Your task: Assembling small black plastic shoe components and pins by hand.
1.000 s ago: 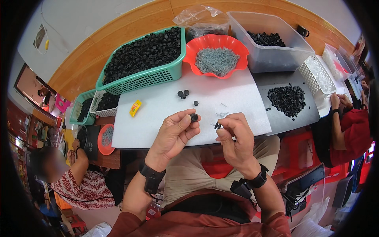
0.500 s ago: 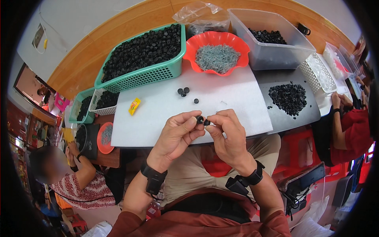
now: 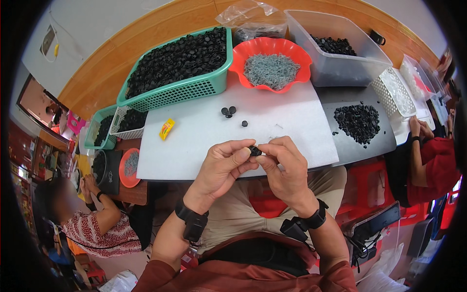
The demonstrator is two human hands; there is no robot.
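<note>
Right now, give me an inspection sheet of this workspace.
Surface: white board, mostly bare.
Job's things: small black part pinched between left hand and right hand; green basket of black parts; red bowl of grey pins.
Clutter: loose black parts, yellow packet.
Grippers: both hands closed on the part.
Cables: nothing seen.
Surroundings: clear bin; co-workers on both sides.

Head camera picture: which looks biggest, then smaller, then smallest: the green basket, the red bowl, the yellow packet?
1. Green basket, widest by far.
2. Red bowl, clearly smaller than the basket.
3. Yellow packet, tiny beside both.
All three sit on the same table at similar distance, so the order looks safe.
</note>
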